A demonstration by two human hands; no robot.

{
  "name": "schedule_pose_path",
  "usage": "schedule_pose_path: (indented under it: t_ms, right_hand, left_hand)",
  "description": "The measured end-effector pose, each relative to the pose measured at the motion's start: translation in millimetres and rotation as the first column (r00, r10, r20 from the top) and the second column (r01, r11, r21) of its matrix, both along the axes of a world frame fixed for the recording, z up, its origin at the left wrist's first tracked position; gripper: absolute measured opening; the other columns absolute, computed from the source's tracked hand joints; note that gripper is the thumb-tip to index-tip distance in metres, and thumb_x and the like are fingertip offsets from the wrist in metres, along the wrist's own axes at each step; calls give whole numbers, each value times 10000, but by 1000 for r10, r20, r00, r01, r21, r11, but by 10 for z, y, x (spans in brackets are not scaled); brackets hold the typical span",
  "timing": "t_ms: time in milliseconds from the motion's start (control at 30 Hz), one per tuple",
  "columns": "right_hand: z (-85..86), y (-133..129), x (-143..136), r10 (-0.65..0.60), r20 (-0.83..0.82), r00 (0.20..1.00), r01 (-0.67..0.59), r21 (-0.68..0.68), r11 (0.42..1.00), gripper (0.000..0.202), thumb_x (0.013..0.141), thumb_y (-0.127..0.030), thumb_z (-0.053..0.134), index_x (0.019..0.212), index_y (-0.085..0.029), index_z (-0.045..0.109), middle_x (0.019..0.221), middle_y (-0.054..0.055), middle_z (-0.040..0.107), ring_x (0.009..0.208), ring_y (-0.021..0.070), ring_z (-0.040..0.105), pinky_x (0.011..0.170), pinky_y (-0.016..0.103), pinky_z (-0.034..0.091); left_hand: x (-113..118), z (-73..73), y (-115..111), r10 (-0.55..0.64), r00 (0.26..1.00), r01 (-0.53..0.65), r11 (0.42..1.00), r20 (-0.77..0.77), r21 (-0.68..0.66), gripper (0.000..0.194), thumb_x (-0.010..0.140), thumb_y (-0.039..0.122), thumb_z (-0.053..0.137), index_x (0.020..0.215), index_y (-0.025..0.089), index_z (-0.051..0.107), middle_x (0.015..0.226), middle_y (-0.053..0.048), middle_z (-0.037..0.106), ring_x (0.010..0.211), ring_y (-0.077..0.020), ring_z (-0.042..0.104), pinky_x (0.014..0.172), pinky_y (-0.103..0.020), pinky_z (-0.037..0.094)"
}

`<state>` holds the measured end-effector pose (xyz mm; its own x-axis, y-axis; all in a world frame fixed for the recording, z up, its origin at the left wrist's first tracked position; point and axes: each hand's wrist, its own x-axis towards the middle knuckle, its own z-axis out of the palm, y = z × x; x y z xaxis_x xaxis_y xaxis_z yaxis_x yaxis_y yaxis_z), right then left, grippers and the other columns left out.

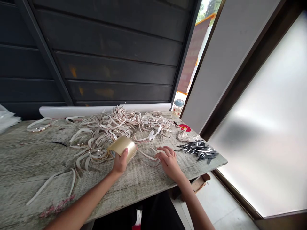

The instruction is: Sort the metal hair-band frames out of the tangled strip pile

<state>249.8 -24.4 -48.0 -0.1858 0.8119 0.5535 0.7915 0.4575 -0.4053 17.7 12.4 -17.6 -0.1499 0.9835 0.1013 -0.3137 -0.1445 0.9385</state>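
My left hand [120,163] is closed around a wide roll of yellowish clear packing tape [126,147], thumb across its outer side, tilted above the table. To the right, my right hand [169,161] is low over the tabletop with bent fingers, pinching a thin white strip [147,156] that curves toward the tape roll. Its thumb is hidden behind the fingers. Just beyond both hands lies a large tangled heap of white and pinkish shiny strips [122,121].
A pile of short black and silver strips [201,149] lies near the table's right corner, beside a white bundle [185,135] and a red round piece [184,127]. A jar with a blue lid [177,108] stands behind. A long white roll [100,111] borders the table's back.
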Motion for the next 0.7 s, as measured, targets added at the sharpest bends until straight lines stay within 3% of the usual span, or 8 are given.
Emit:
schedule_pose_path:
  t_ms: [100,167,267,400,533,700]
  right_hand:
    - [19,-28,106,75,14,997,-74,-29,997,489,820,16,417,1065,-300,699,1305,39,610,1266,257,446,1021,464,392]
    - [30,-59,144,120,33,992,-117,-70,991,500,768,2,467,1097,-300,693,1327,36,596,1289,272,433,1037,483,381]
    - [23,-89,143,135,62,989,-130,-85,988,325,815,-118,589,1064,-296,700,1319,43,604,1290,301,439,1042,501,359]
    - [-1,-88,114,77,58,995,-77,6,997,69,913,-268,625,928,-270,692,1094,53,702,1134,273,554,964,439,393]
    - [19,-96,115,39,4,999,-39,68,997,106,948,-312,594,901,-273,681,917,38,721,1002,254,596,928,426,383]
    - [64,-130,131,68,-244,967,-53,70,996,188,946,-367,576,840,-256,684,956,64,718,975,264,591,903,441,407]
  left_hand:
    - [-5,-17,3,-13,1000,13,1000,17,7,577,588,596,757,921,132,681,844,-139,784,936,-384,729,861,-458,559]
    - [-5,-26,7,-17,1000,16,1000,21,11,584,583,600,761,917,128,680,839,-141,783,927,-384,731,859,-457,559]
    - [-2,-37,14,-30,999,29,999,37,18,598,572,606,770,924,131,682,821,-133,783,904,-383,737,861,-468,562]
    - [-11,-93,34,-36,998,35,999,52,19,620,586,603,775,961,120,676,845,-146,783,921,-384,733,862,-463,564]
    - [-39,-198,73,-30,999,29,999,35,26,648,621,594,763,1025,99,655,964,-175,775,986,-381,715,905,-455,542]
    - [-42,-186,77,-56,998,55,998,25,36,634,634,604,752,1027,113,668,930,-166,779,992,-380,713,893,-444,548]
